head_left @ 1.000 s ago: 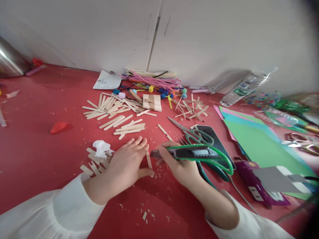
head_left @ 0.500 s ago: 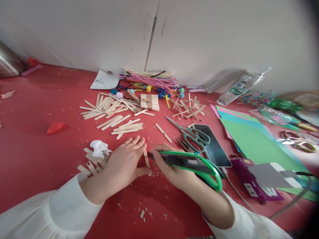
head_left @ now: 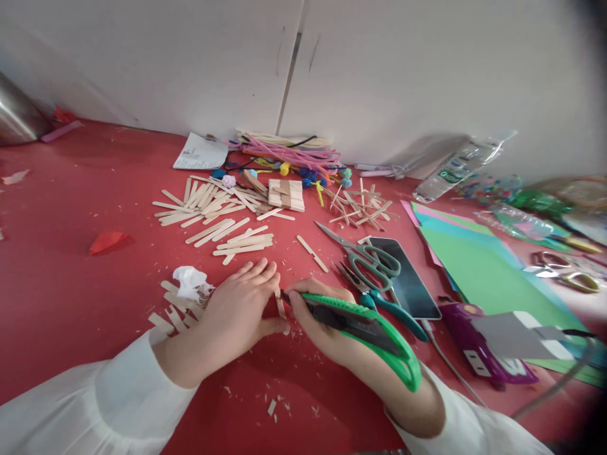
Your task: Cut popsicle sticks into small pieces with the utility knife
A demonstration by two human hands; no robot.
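Left hand lay flat on the red surface, fingers together, its grip pinning a short wooden stick between forefinger edge and thumb. The stick lay on the surface right at the inner side of that grip. Right hand was wrapped tight round a green knife, front end touching the stick just off the fingertips; the blade was too small to make out. The stick looked light, thin and stiff, probably brittle along the grain and quick to split or skid, so it likely wanted pressing flat at both ends with the fingers clear of the cut line. The knife looked like hard plastic, light, best held mid-body as it was. Shavings lay below both grips, near the wrists. Tissue and cut sticks sat just outside the left grip, and a loose pile lay well beyond it. Scissors and a phone lay just beyond the right grip.
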